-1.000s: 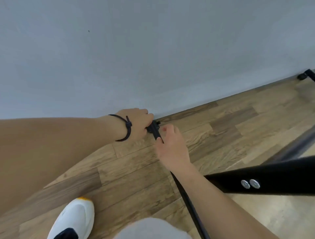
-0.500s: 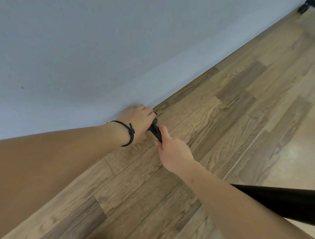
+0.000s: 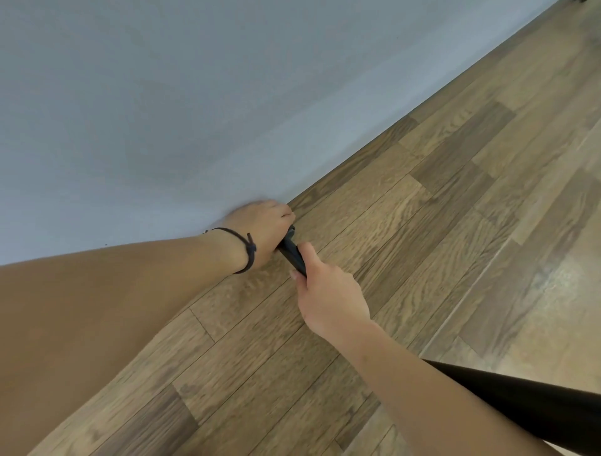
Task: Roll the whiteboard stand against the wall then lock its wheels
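The whiteboard stand's black base leg [image 3: 293, 253] lies low on the wooden floor, its end right at the grey wall [image 3: 162, 114]. My left hand [image 3: 263, 228], with a dark cord bracelet on the wrist, is curled over the leg's end where the wheel sits; the wheel itself is hidden under the fingers. My right hand [image 3: 328, 293] grips the leg just behind that, thumb on top. A thick black bar of the stand [image 3: 536, 410] crosses the lower right corner.
Wood-pattern flooring [image 3: 439, 228] stretches to the right along the wall. A small dark object [image 3: 582, 1] shows at the top right edge, by the wall.
The view has swung down and closer to the hands. My shoe, my knee and the bar's two silver bolts have left the view. Both hands stay at the leg's end by the wall.
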